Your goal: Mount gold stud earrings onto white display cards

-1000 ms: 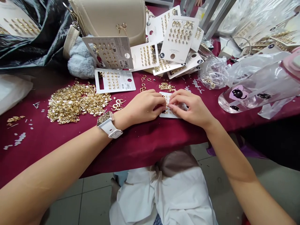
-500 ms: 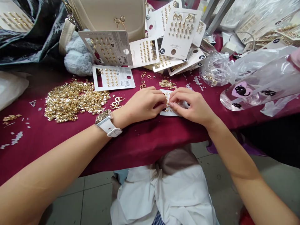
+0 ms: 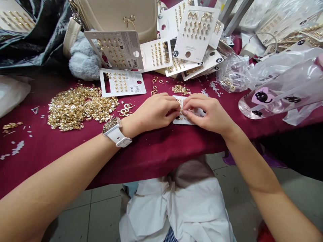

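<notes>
My left hand (image 3: 153, 112) and my right hand (image 3: 209, 112) are close together, pinching a white earring card (image 3: 179, 120) on the red worktop (image 3: 161, 154).

Grey floor tiles (image 3: 103, 222) beneath a table under maroon cloth (image 3: 161, 158), metal uprights (image 3: 236, 16) beyond.

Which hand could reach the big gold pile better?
Probably the left hand: it sits on the pile's side of the white earring card, closer to the gold earring backs than the right hand.
</notes>
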The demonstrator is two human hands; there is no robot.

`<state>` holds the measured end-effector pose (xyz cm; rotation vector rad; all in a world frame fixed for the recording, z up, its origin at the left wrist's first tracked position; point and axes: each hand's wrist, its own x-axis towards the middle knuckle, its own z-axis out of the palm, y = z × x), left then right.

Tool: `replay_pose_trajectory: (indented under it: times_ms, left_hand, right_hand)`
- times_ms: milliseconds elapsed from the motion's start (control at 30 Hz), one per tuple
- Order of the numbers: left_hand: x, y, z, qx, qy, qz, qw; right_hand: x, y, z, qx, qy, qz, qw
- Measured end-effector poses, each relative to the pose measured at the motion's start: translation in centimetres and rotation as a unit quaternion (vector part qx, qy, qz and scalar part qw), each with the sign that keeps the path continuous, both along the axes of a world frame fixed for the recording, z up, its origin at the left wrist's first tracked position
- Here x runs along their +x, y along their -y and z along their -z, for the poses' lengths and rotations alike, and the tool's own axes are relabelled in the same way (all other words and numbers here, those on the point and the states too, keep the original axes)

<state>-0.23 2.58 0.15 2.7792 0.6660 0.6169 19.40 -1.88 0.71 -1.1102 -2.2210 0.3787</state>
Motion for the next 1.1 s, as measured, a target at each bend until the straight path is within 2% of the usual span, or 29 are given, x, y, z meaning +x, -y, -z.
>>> replay_pose_trajectory:
  times_ms: [200, 400, 1100]
  left_hand:
    - [0.0, -0.04, -0.02, 0.0, -0.001, 0.0, 1.0]
    - [0.03, -0.04, -0.06, 0.004, -0.008, -0.002, 1.0]
    - [0.03, 0.0, -0.14, -0.01, -0.01, -0.004, 1.0]
  right_hand:
    - [0.14, 0.0, 0.01, -0.011, 0.006, 0.0, 1.0]
    - [-0.05, 0.09, -0.12, -0.013, -0.012, 0.039, 0.999]
    - [-0.09, 0.06, -0.4, -0.015, 0.002, 0.016, 1.0]
